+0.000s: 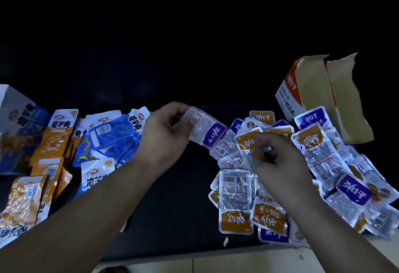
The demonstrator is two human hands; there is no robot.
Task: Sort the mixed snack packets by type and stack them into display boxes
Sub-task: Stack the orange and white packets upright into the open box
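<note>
Currently: left hand (166, 131) holds one purple-labelled packet (206, 131) by its near end, thumb and fingers curled round the edge. It is lifted clear of the tabletop (183, 190), between the two groups. Right hand (278, 161) sits on the mixed pile (319, 158) at right, fingers curled down beside an orange-labelled packet (248, 141). Motion blur hides the fingertips, so I cannot tell whether anything is actually gripped.

Layout: the mixed pile has purple and orange labels interleaved and overlapping, some face down. Open display box (311, 93) lies at the far edge of that pile, flaps splayed, touching the nearest packets. At left, blue pouches (112, 136) and orange pouches (56, 141) lie roughly grouped beside a blue box (19, 136).

Stage (judgement): early sorting of the right pile. The inside of the open box is not in view, so its fill is unknown.

Risks:
- Packets are glossy film and overlap. Pulling one from under others could drag neighbours along or slide them off the near side, where the pile reaches the tabletop edge.
- Face-down packets show no colour band, so a misread type could go into the wrong stack.
- Left-hand grip is on one end only, so the packet may swing or slip if moved fast.
- Box flaps stand loose and could fold inward and block loading.
</note>
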